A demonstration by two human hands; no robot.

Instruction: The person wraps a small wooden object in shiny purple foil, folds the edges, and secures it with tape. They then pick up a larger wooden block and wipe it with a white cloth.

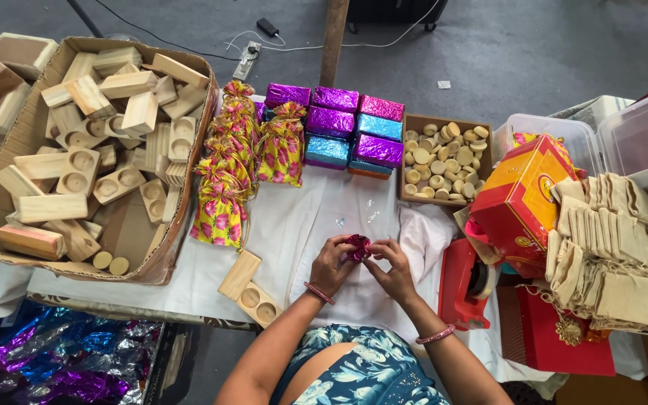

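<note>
Grey floor [534, 52] beyond our table [301, 217].
We see cables [189, 45] trailing past a wooden post [333, 37].

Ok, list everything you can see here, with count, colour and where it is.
cardboard box: one, brown, left, full of pale wooden blocks
wooden blocks: two, pale, near table edge
drawstring pouches: several, yellow-pink floral, centre-left
foil-wrapped boxes: about eight, purple, blue, pink, centre back
tray of wooden discs: one, brown, right of centre
carton: one, red-yellow, right
tape dispenser: one, red, right
cloth bags: many, beige, far right
foil piece: one, magenta, held by both hands
left hand, right hand: fingers pinching the foil
</note>
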